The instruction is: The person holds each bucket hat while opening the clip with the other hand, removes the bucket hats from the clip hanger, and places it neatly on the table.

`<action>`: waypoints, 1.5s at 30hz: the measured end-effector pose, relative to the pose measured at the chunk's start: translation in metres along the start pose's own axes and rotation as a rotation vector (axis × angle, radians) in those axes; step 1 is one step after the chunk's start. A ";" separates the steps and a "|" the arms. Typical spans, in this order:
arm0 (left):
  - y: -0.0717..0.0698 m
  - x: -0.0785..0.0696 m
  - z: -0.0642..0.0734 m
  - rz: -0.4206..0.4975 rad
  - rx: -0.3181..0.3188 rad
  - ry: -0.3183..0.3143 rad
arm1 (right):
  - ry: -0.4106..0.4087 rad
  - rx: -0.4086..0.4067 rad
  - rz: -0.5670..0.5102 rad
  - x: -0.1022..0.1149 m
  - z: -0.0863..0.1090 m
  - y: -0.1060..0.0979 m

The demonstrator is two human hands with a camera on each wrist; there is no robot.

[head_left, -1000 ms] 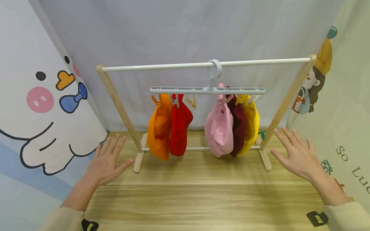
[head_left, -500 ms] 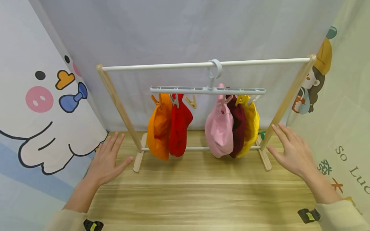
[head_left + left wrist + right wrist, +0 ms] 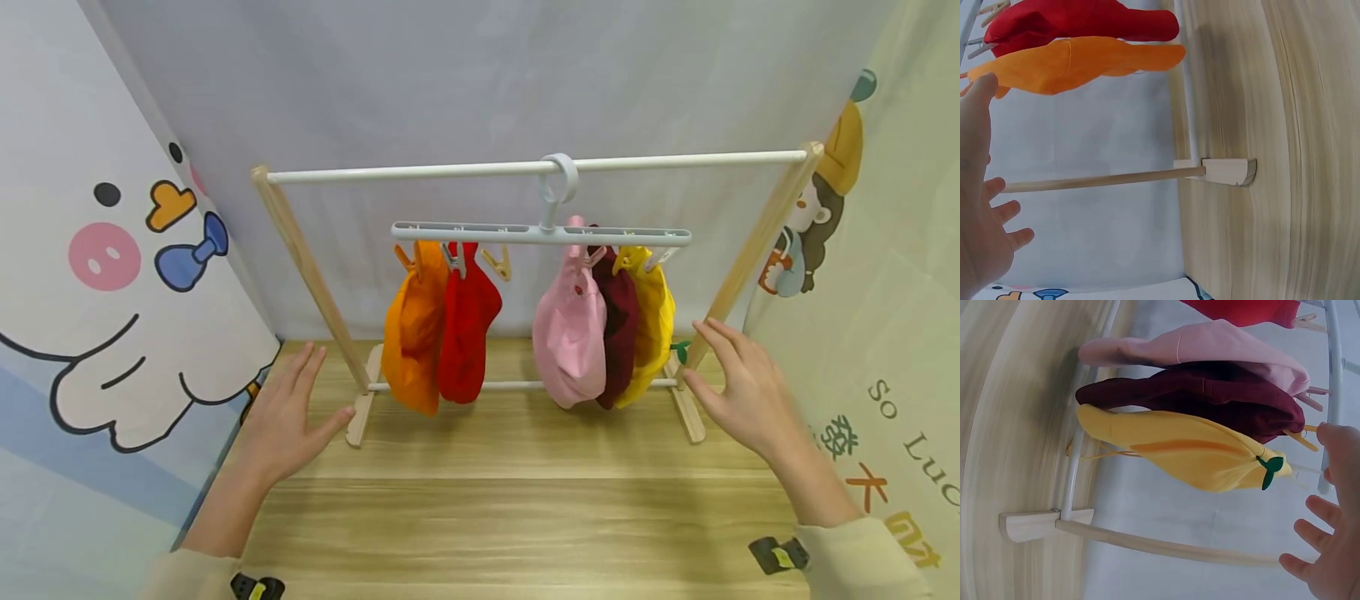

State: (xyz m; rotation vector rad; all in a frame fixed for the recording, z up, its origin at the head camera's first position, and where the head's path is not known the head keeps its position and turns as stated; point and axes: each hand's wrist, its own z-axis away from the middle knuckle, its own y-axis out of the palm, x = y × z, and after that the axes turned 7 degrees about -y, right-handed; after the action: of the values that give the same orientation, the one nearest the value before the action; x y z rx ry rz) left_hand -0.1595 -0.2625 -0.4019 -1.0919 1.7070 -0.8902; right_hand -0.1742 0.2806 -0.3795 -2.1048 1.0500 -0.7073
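Observation:
My left hand (image 3: 281,427) is held with fingers spread in front of the rack's left post (image 3: 307,275), touching nothing. My right hand (image 3: 746,398) is likewise open, its fingertips overlapping the right post (image 3: 757,233) in the head view. Between them a grey clip hanger (image 3: 487,234) hooks over the rack's white top rail (image 3: 412,172). Cloth hats hang from its clips: orange (image 3: 412,342) and red (image 3: 465,342) on the left, pink (image 3: 568,350), maroon (image 3: 618,333) and yellow (image 3: 654,325) on the right. A green leaf (image 3: 1269,469) decorates the yellow hat.
A bare beige clip (image 3: 497,264) dangles beside the red hat. The rack's wooden feet (image 3: 360,419) stand on the wood-grain table (image 3: 510,525), joined by a white lower bar (image 3: 513,386). Printed cloth walls (image 3: 60,350) close in both sides, with a plain curtain (image 3: 450,75) behind.
Both hands have moved inward toward the rack, the right hand more clearly, its fingers now overlapping the right post. The hanger and hats look unchanged.

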 end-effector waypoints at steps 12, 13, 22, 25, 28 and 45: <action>0.015 -0.011 0.001 0.164 -0.058 -0.033 | -0.074 -0.164 -0.056 0.007 -0.006 0.012; 0.016 -0.012 0.001 0.172 -0.060 -0.041 | -0.076 -0.169 -0.062 0.008 -0.006 0.013; 0.022 -0.019 0.003 0.235 -0.092 -0.100 | -0.063 -0.178 -0.104 0.019 -0.011 0.020; 0.025 -0.021 0.003 0.259 -0.095 -0.113 | -0.057 -0.181 -0.109 0.023 -0.015 0.023; 0.028 -0.022 0.003 0.285 -0.107 -0.122 | -0.055 -0.185 -0.115 0.026 -0.018 0.026; 0.051 -0.034 0.000 0.406 -0.211 -0.101 | -0.077 -0.258 -0.185 0.046 -0.032 0.046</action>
State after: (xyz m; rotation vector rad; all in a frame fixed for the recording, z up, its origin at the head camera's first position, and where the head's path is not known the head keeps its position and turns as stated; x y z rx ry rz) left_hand -0.1673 -0.2126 -0.4370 -0.8606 1.8768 -0.4013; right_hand -0.1944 0.2114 -0.3869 -2.4547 0.9548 -0.5973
